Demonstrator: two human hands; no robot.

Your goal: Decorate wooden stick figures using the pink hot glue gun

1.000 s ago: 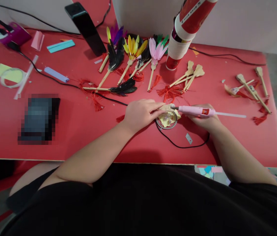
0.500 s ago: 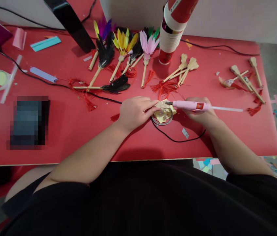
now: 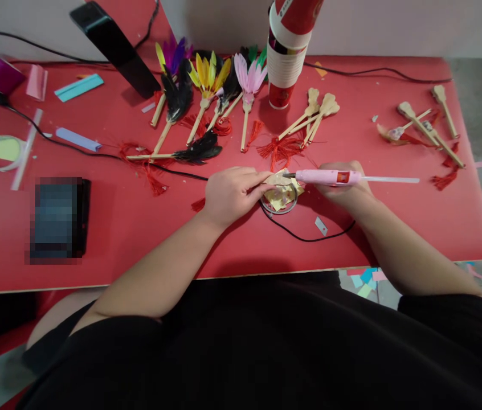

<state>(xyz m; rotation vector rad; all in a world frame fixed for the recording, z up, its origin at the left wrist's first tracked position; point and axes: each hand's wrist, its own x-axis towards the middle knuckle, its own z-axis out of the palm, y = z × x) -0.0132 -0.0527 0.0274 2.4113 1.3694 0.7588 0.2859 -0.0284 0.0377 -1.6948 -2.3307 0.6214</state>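
My left hand (image 3: 235,193) is closed on a wooden stick whose pale, flared head (image 3: 276,179) shows past the fingertips. Most of the stick is hidden under the hand; a red tassel (image 3: 199,204) shows on its other side. A pink hot glue gun (image 3: 329,177) is in my right hand (image 3: 347,193), with a clear glue stick (image 3: 390,180) poking out of its back. Its metal nozzle points left and meets the flared head, or nearly so. Below them a yellow paper (image 3: 282,199) lies with a grey wire ring (image 3: 281,212) around it.
Feathered sticks (image 3: 247,102) and bare wooden ones (image 3: 324,108) lie along the back beside stacked paper cups (image 3: 284,68). More sticks (image 3: 423,128) lie right. A black cord (image 3: 305,239) loops near my hands. A dark device (image 3: 57,219) and a black upright object (image 3: 115,51) stand left.
The view has shifted slightly, so the table's things appear displaced. Both hands keep nearly the same pose, with the glue gun's nozzle still at the stick's flared head.
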